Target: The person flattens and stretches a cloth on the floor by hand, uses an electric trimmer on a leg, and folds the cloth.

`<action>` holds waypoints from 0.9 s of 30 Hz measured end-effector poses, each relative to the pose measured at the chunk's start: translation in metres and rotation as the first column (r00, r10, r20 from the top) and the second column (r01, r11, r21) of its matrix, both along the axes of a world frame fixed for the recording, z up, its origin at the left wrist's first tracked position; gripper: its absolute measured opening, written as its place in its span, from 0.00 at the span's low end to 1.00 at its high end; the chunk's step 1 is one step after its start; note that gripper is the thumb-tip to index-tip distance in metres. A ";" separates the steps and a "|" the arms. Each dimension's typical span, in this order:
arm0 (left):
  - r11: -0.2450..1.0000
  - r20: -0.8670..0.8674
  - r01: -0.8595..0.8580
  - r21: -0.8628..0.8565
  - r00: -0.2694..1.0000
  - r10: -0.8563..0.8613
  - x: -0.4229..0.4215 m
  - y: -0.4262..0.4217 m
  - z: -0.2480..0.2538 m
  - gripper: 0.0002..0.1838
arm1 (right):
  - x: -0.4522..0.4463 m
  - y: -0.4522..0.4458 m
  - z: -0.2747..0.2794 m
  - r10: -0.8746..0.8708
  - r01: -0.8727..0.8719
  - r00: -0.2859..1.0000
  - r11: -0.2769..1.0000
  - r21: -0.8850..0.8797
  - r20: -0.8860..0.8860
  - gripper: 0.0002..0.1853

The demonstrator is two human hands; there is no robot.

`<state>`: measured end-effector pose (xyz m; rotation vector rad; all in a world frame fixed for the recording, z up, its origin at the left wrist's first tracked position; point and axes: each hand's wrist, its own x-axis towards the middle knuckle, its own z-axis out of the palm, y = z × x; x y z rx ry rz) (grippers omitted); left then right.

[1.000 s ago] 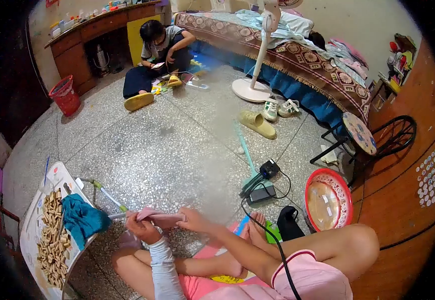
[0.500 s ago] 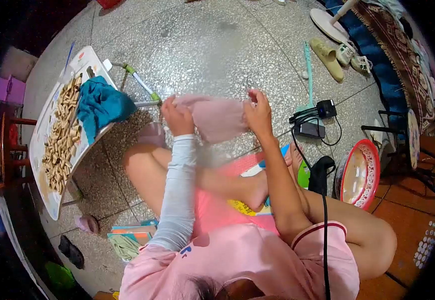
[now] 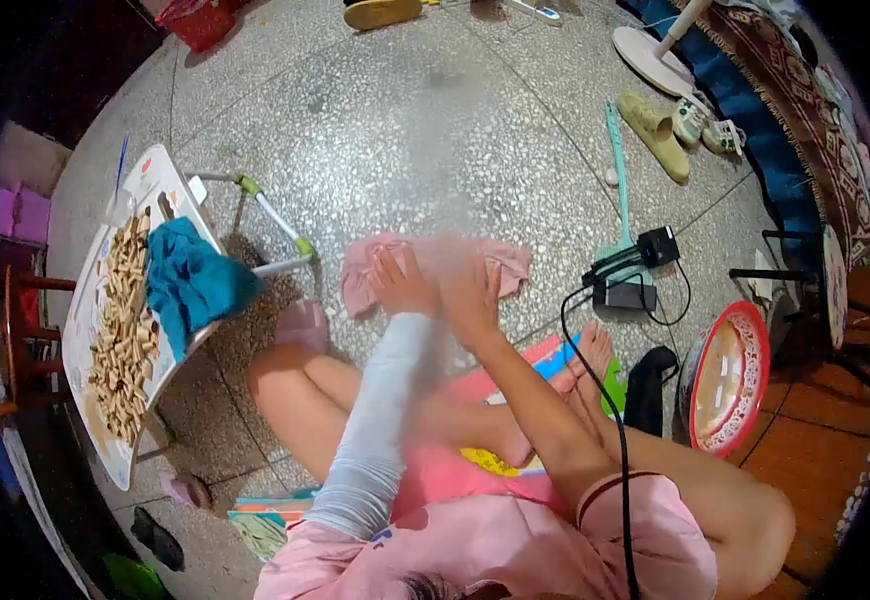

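Observation:
A pink cloth (image 3: 363,270) lies spread on the speckled floor in front of my crossed legs. My left hand (image 3: 404,284) rests on its left part, palm down with the fingers apart. On the right part of the cloth lies my right hand (image 3: 471,298), its fingers stretched out and partly blurred. The two hands are close together. To the left, a teal cloth (image 3: 191,275) hangs over the edge of a small white folding table (image 3: 161,172), beside a pile of small tan pieces (image 3: 120,350).
A red-rimmed basin (image 3: 730,378) stands at the right, near a black power adapter (image 3: 625,294) with cables. A teal stick-like tool (image 3: 617,185), a yellowish slipper (image 3: 653,135) and sneakers (image 3: 692,122) lie farther back. A black cable (image 3: 623,470) runs past my right arm.
The pink cloth, held up between both hands before, now lies on the floor. My hands have moved closer together and flattened onto it. The head view had tilted down earlier.

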<state>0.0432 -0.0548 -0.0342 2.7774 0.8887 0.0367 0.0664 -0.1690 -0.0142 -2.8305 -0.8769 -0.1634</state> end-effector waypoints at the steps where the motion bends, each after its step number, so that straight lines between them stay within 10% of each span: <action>1: 0.999 0.037 0.013 0.040 0.999 -0.014 0.002 0.000 -0.004 0.39 | 0.004 0.001 0.007 0.013 -0.015 1.000 0.997 -0.078 -0.026 0.28; 10: 0.973 0.211 0.050 0.225 0.972 -0.099 0.059 0.029 -0.004 0.34 | 0.075 0.035 -0.029 -0.008 -0.016 0.998 0.941 0.338 0.069 0.25; 27: 0.948 0.135 0.219 0.232 0.958 -0.254 0.225 0.141 -0.008 0.33 | 0.227 0.126 -0.027 -0.044 -0.072 0.939 0.944 0.321 0.341 0.24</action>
